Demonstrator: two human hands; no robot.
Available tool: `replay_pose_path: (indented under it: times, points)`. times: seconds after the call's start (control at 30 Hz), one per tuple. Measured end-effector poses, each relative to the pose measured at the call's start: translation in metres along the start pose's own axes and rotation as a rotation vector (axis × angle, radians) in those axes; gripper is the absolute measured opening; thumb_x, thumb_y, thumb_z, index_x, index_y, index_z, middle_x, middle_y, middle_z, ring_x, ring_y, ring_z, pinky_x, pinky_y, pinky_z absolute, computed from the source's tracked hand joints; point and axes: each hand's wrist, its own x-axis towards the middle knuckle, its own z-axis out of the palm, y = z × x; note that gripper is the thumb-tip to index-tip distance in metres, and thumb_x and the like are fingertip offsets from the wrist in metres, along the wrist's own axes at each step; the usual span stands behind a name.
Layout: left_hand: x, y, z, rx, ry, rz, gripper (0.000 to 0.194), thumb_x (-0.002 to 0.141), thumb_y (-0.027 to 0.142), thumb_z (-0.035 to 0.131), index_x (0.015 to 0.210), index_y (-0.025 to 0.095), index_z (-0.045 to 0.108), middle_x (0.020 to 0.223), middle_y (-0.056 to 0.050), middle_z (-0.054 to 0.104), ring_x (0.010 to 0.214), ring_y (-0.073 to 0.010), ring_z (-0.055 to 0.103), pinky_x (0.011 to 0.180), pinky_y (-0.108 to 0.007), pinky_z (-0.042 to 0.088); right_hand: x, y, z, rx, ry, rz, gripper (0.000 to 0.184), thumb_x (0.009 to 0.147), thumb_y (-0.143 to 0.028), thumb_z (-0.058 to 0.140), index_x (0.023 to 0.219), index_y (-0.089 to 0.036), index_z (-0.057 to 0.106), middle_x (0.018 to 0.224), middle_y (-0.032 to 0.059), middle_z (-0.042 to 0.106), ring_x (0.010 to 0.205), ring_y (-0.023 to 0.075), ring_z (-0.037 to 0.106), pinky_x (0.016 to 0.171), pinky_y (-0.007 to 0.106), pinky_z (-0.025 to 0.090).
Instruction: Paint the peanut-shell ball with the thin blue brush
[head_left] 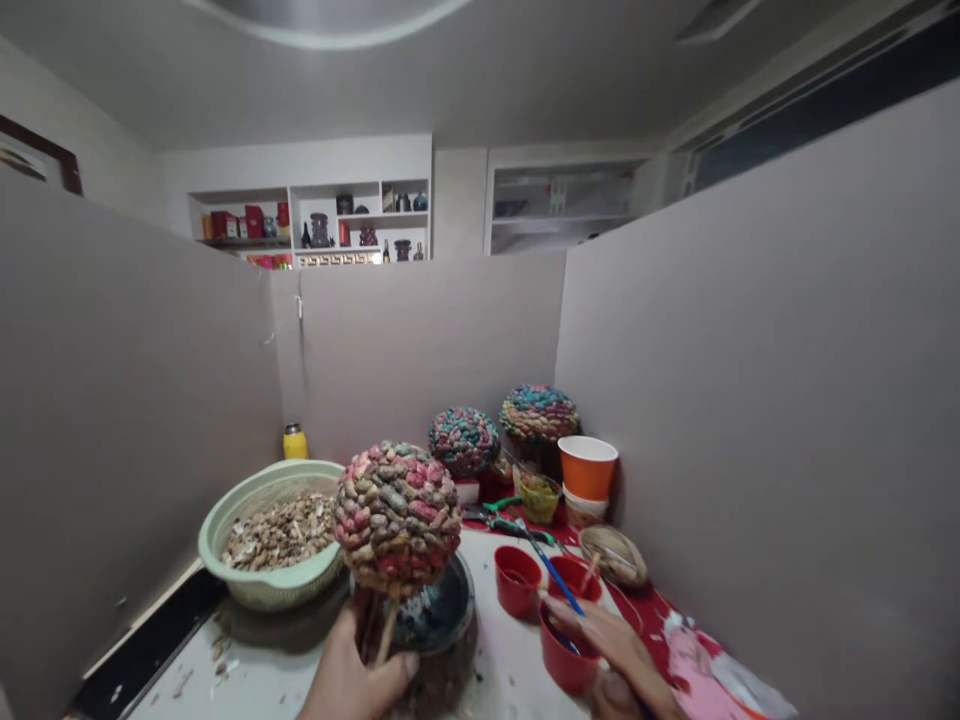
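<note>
In the head view, my left hand (360,665) is closed around the wooden stick under a ball (397,520) covered in rows of peanut shells. The shells are coloured pink, red, grey-green and tan. A dark bowl (450,605), stained inside, stands just behind that stick. Over at the right, my right hand (619,645) holds a blue paintbrush (559,575), whose far end points up and away. Its fingers are above a red cup (566,655) with dark liquid in it. Two more red cups, one on the left (517,580) and one behind (576,578), stand close by.
A green basin (217,555) of loose peanut shells stands left. Two more shell-covered balls, one teal (463,440) and one multicoloured (538,412), are at the back. Near them are green-handled pliers (517,520), an orange bucket (588,470) and twine (613,555). Grey partitions (420,340) enclose the table.
</note>
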Motion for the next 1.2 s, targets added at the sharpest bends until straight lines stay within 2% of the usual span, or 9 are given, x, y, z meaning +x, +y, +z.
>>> replay_pose_path:
  times: [0.07, 0.17, 0.33, 0.47, 0.63, 0.83, 0.9, 1.03, 1.2]
  points:
    - [-0.005, 0.010, 0.001, 0.044, 0.007, -0.035, 0.058, 0.063, 0.037, 0.085, 0.114, 0.016, 0.070, 0.130, -0.023, 0.075, 0.129, -0.0462, 0.064, 0.114, -0.058, 0.047, 0.000, -0.010, -0.007, -0.035, -0.058, 0.014, 0.025, 0.106, -0.036, 0.055, 0.113, -0.023, 0.075, 0.097, 0.0087, 0.084, 0.098, 0.0281, 0.080, 0.089, 0.048, 0.067]
    - [-0.008, 0.024, 0.001, 0.063, -0.009, -0.090, 0.062, 0.063, 0.031, 0.083, 0.121, 0.017, 0.067, 0.137, -0.018, 0.074, 0.134, -0.0398, 0.063, 0.117, -0.051, 0.047, 0.004, -0.018, -0.014, -0.066, -0.208, -0.010, 0.024, 0.108, -0.028, 0.050, 0.120, -0.023, 0.070, 0.104, 0.0094, 0.083, 0.102, 0.0251, 0.079, 0.090, 0.046, 0.066]
    - [-0.011, 0.033, 0.000, 0.141, -0.006, -0.151, 0.064, 0.067, 0.027, 0.082, 0.128, 0.020, 0.061, 0.133, -0.014, 0.077, 0.127, -0.0341, 0.069, 0.113, -0.047, 0.052, 0.009, -0.021, -0.015, -0.050, -0.230, -0.022, 0.028, 0.109, -0.030, 0.047, 0.125, -0.021, 0.068, 0.107, 0.0112, 0.082, 0.106, 0.0255, 0.077, 0.089, 0.046, 0.065]
    - [-0.011, 0.036, 0.000, 0.225, 0.027, -0.158, 0.075, 0.063, 0.029, 0.084, 0.131, 0.018, 0.054, 0.128, -0.016, 0.076, 0.121, -0.0361, 0.071, 0.108, -0.047, 0.054, 0.011, -0.024, -0.013, -0.047, -0.238, -0.009, 0.027, 0.109, -0.027, 0.047, 0.126, -0.022, 0.067, 0.109, 0.0108, 0.082, 0.105, 0.0256, 0.078, 0.088, 0.047, 0.065]
    - [-0.008, 0.033, -0.006, 0.297, 0.044, -0.180, 0.072, 0.062, 0.029, 0.084, 0.127, 0.016, 0.055, 0.116, -0.014, 0.077, 0.111, -0.0364, 0.072, 0.102, -0.050, 0.054, 0.013, -0.026, -0.014, -0.030, -0.253, 0.005, 0.027, 0.110, -0.027, 0.046, 0.127, -0.022, 0.066, 0.112, 0.0104, 0.082, 0.107, 0.0249, 0.078, 0.092, 0.048, 0.064]
    - [-0.011, 0.030, -0.012, 0.288, 0.030, -0.196, 0.082, 0.066, 0.034, 0.087, 0.137, 0.014, 0.052, 0.129, -0.017, 0.073, 0.122, -0.0358, 0.068, 0.103, -0.043, 0.053, 0.012, -0.026, -0.015, -0.005, -0.257, 0.021, 0.026, 0.110, -0.028, 0.048, 0.128, -0.021, 0.066, 0.111, 0.0105, 0.082, 0.107, 0.0249, 0.077, 0.090, 0.046, 0.065]
    - [-0.014, 0.033, -0.012, 0.308, 0.021, -0.216, 0.088, 0.069, 0.038, 0.087, 0.143, 0.013, 0.048, 0.113, -0.012, 0.075, 0.111, -0.0331, 0.071, 0.094, -0.040, 0.056, 0.011, -0.026, -0.015, 0.017, -0.251, 0.012, 0.026, 0.109, -0.026, 0.049, 0.127, -0.021, 0.066, 0.111, 0.0102, 0.082, 0.107, 0.0244, 0.077, 0.090, 0.044, 0.065]
    - [-0.023, 0.041, -0.015, 0.225, -0.041, -0.341, 0.087, 0.083, 0.058, 0.077, 0.148, 0.014, 0.039, 0.083, 0.003, 0.065, 0.065, -0.0199, 0.065, 0.059, -0.031, 0.053, 0.012, -0.025, -0.015, 0.046, -0.250, 0.001, 0.025, 0.109, -0.025, 0.048, 0.127, -0.020, 0.065, 0.112, 0.0107, 0.082, 0.108, 0.0245, 0.077, 0.091, 0.045, 0.064]
    - [-0.027, 0.039, -0.026, -0.030, 0.038, -0.479, 0.065, 0.075, 0.070, 0.080, 0.113, 0.023, 0.056, 0.062, 0.011, 0.059, 0.048, -0.0110, 0.051, 0.051, -0.025, 0.048, 0.015, -0.027, -0.018, 0.002, -0.282, 0.023, 0.025, 0.110, -0.029, 0.047, 0.126, -0.021, 0.065, 0.111, 0.0099, 0.082, 0.107, 0.0244, 0.077, 0.089, 0.044, 0.064]
